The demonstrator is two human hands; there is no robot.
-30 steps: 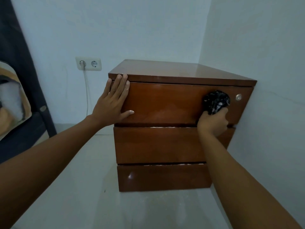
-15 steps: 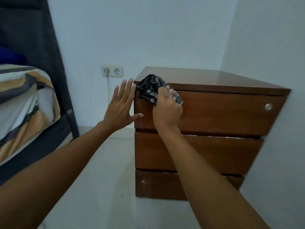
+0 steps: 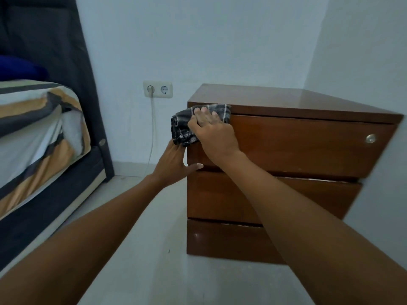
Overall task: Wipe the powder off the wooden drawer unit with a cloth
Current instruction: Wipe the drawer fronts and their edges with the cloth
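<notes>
Wooden drawer unit [image 3: 286,148]: my right hand [image 3: 217,135] presses the cloth [image 3: 182,126] over its top-left corner; left hand [image 3: 174,164], fingers straight, braces the side edge.

- The right hand [image 3: 212,134] is reaching forward on an outstretched arm, its fingers [image 3: 203,113] lying spread and pressing flat, back of the hand facing the camera.
- The left hand [image 3: 174,165] is reaching in below it, thumb pointing right, its fingers partly hidden from the head view.
</notes>
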